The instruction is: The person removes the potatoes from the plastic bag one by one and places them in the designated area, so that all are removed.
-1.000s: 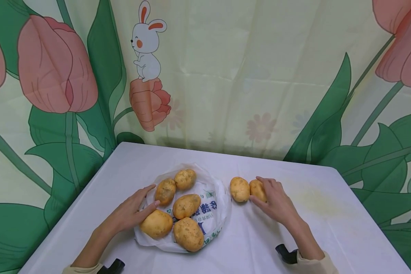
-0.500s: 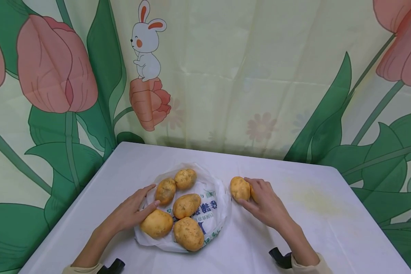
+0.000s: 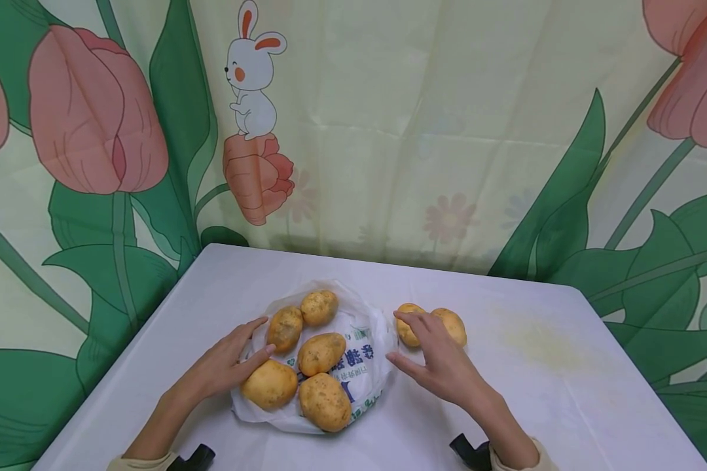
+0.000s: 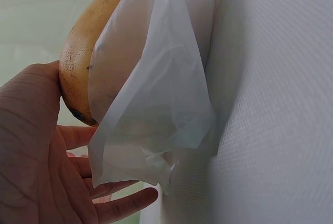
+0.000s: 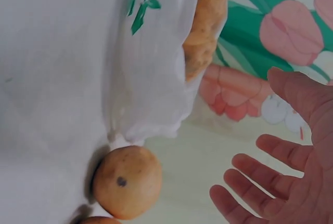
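A white plastic bag (image 3: 359, 340), printed in blue and green, is spread around several potatoes. At its left edge my left hand (image 3: 226, 366) rests with relaxed fingers, the thumb beside the front-left potato (image 3: 269, 386). In the left wrist view the fingers (image 4: 127, 203) reach past the bag's loose film (image 4: 156, 94). To the bag's right lie two more potatoes side by side, a left one (image 3: 408, 336) and a right one (image 3: 452, 327). My right hand (image 3: 442, 366) hovers over the left one, partly covering it. In the right wrist view its fingers (image 5: 252, 172) are spread, holding nothing.
The white-covered table (image 3: 518, 405) carries a faint yellowish stain (image 3: 548, 343) at the right. Behind it hangs a curtain (image 3: 365, 131) printed with tulips and a rabbit. Black camera mounts (image 3: 196, 458) sit at both wrists.
My right hand has moved left, from the right loose potato across to above the left one, uncovering the right potato. My left hand and the potatoes have stayed in place.
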The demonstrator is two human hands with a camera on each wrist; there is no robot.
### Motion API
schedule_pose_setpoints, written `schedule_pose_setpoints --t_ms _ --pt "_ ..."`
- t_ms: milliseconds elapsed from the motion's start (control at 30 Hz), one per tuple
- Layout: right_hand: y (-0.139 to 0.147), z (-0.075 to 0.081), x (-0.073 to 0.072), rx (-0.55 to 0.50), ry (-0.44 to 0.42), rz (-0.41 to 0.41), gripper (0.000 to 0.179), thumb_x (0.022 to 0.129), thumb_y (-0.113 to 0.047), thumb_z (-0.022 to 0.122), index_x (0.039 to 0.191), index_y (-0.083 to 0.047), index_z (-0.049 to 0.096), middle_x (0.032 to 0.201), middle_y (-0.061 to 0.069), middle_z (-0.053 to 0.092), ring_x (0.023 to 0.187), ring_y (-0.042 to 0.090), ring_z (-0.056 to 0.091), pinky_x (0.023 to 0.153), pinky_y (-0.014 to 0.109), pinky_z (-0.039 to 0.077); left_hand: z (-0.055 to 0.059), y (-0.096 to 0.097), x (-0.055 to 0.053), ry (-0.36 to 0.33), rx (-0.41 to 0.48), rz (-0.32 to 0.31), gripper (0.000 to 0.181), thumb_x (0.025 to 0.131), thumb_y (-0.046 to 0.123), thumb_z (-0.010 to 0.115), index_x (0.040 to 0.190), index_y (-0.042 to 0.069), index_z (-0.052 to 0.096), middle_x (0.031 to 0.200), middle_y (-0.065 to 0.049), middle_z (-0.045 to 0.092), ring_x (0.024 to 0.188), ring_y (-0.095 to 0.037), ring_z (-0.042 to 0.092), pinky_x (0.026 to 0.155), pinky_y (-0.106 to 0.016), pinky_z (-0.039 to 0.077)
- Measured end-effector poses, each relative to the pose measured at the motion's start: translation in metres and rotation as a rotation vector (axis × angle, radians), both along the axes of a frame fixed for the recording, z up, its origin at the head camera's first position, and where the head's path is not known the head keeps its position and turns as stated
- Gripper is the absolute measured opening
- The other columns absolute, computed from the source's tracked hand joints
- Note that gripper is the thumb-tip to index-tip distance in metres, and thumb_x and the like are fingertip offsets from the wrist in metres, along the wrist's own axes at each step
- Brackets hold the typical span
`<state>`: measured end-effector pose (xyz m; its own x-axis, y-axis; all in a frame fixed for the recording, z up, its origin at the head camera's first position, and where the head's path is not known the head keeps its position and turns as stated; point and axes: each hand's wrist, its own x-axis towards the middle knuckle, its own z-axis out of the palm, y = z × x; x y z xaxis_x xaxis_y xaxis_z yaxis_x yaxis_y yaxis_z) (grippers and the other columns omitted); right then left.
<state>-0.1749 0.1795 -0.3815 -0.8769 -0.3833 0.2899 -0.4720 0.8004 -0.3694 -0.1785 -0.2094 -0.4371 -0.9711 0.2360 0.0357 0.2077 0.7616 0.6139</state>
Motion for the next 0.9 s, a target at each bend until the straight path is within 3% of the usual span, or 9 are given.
schedule_pose_setpoints --t_ms 300,633,900 --pt "-0.016 0.007 0.010 -0.020 -0.039 0.078 0.070 0.090 -0.043 0.079 0.149 -0.019 0.051 0.139 0.000 0.057 0.126 0.020 0.053 0.102 0.047 0.052 0.002 0.000 0.001 0.000 0.002 -0.009 0.078 0.101 0.056 0.054 0.157 0.004 0.036 0.156 -0.028 0.041 0.143 -0.050 0.038 0.111 -0.069 0.034" --pt "-0.035 0.002 0.021 -0.038 -0.052 0.200 0.065 0.094 -0.048 0.072 0.150 -0.023 0.050 0.141 -0.005 0.055 0.129 0.015 0.051 0.102 0.045 0.052 0.003 0.000 0.001 0.019 -0.001 -0.021 0.076 0.101 0.055 0.055 0.156 0.005 0.037 0.155 -0.027 0.042 0.144 -0.049 0.038 0.112 -0.068 0.035" --pt "-0.047 -0.005 0.028 -0.007 -0.152 0.254 0.067 0.095 -0.054 0.068 0.150 -0.019 0.050 0.143 -0.005 0.053 0.129 0.013 0.051 0.104 0.045 0.051 0.001 -0.001 0.001 0.019 0.000 -0.017 0.076 0.101 0.055 0.055 0.156 0.005 0.037 0.155 -0.027 0.042 0.144 -0.050 0.038 0.112 -0.068 0.035"
